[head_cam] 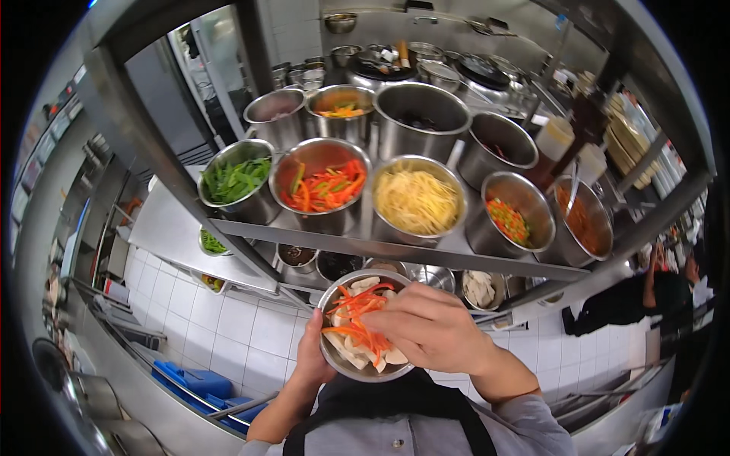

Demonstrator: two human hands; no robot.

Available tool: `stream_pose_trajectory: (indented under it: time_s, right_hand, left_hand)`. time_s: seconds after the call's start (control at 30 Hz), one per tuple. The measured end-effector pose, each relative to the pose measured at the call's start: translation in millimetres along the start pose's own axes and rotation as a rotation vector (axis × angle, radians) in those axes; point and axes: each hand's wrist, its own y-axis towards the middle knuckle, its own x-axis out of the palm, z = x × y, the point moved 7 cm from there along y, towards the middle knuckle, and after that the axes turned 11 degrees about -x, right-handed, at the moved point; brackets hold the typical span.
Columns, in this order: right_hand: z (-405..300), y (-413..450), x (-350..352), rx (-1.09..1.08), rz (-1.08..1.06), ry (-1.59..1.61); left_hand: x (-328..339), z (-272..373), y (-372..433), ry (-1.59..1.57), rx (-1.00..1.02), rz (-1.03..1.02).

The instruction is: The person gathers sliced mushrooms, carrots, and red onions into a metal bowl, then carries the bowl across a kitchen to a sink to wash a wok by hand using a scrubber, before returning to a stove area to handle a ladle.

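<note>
My left hand (312, 350) grips the left rim of a metal bowl (325, 302) in front of my apron. White, thick-cut pieces of food (348, 350) lie in the bowl, with red pepper strips (359, 308) on top. Over the bowl's right side is my right hand (436, 328), its fingertips touching the pepper strips; whether they pinch any is hidden. Beyond the bowl, a steel shelf holds a pot of red and green pepper strips (328, 185), a pot of pale yellow shreds (418, 196) and a pot of green leafy pieces (238, 179).
The steel shelf's front edge (399, 253) runs just beyond the bowl. Further right stand a pot of chopped peppers (507, 222) and a pot of red sauce with a spoon (584, 228). Below sits a container of white slices (479, 289). Another person (621, 302) is at the far right.
</note>
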Motion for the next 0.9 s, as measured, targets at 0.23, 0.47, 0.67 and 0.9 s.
stream_pose_trajectory:
  time_s: [0.23, 0.47, 0.67, 0.9]
  right_hand:
    - [14.8, 21.5, 35.1, 0.071, 0.098, 0.118]
    - [18.5, 47.0, 77.4, -0.002, 0.026, 0.092]
    - [18.6, 48.4, 90.5, -0.056, -0.044, 0.124]
    - [21.0, 35.3, 70.0, 0.108, 0.121, 0.091]
  left_hand:
    - [-51.4, 25.3, -12.5, 0.031, 0.095, 0.151]
    - [-90.6, 56.3, -33.0, -0.05, 0.131, 0.222]
    - [-101.1, 68.6, -35.3, 0.021, 0.096, 0.166]
    - [-99.6, 59.4, -21.5, 0.107, -0.013, 0.2]
